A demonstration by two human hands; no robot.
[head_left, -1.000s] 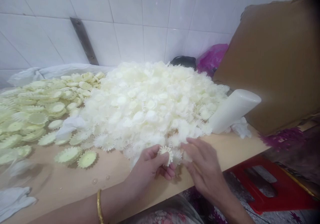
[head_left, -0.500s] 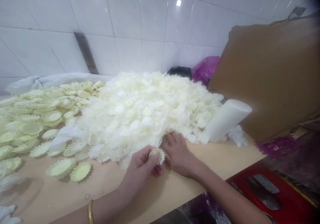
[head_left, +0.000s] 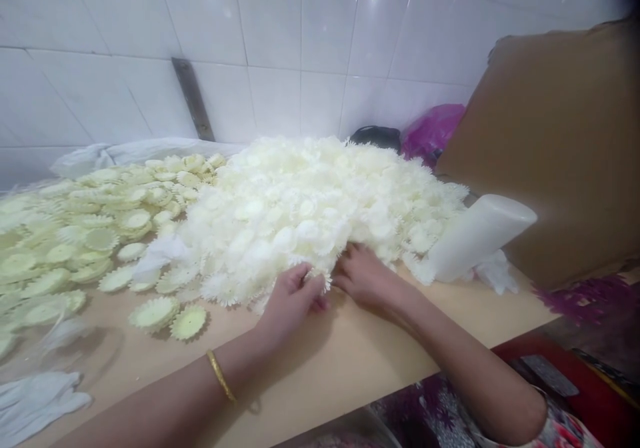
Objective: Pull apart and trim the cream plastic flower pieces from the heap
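A large heap of whitish petal pieces with toothed edges [head_left: 280,195] lies on the tan table. At its front edge, my left hand [head_left: 295,298], with a gold bangle on the wrist, is closed round a small petal piece, of which little shows beside the thumb. Just to the right, my right hand [head_left: 363,275] reaches into the base of the heap, its fingertips partly hidden among the petals. What it holds, if anything, cannot be made out.
Flat yellowish discs [head_left: 100,238] spread over the left side. A white roll [head_left: 480,235] leans right of the heap, before a large brown box [head_left: 550,148]. A white glove [head_left: 40,401] lies at front left. A red stool [head_left: 575,381] is below the table edge.
The whole view has shifted, with the table's things now further right. My right hand has gone deeper into the heap's edge. The piece in my left hand shows less than before.
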